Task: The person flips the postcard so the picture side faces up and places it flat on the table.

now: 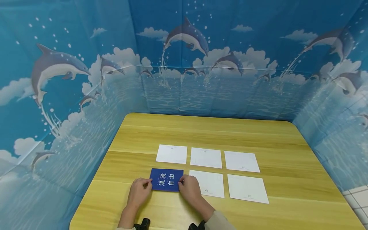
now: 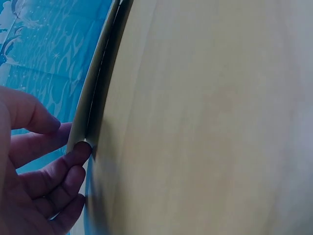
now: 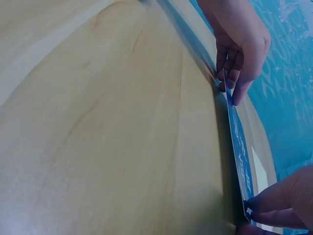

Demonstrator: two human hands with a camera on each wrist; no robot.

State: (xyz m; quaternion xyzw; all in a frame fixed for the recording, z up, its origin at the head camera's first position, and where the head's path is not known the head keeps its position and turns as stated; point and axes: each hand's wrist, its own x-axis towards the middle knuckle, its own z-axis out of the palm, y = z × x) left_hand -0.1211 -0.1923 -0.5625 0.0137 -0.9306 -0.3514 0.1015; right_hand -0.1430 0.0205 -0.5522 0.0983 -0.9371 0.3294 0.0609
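This looks like a makeshift booth within a larger room, whose kind cannot be told: creased blue sheeting (image 1: 161, 95), printed with leaping dolphins, clouds and water, screens the space from nine o'clock through twelve to three in the head view. A plain wood-grain table (image 1: 287, 153) fills six o'clock inside it, and pale square tiles (image 1: 358, 193) with dark joints show beyond the sheeting's edge at four o'clock.

The blue card (image 1: 166, 187) read 浪漫 (image 1: 162, 179) and 自由 (image 1: 171, 180) in white; small print (image 1: 249, 196) on the white cards (image 1: 206, 159) was illegible.
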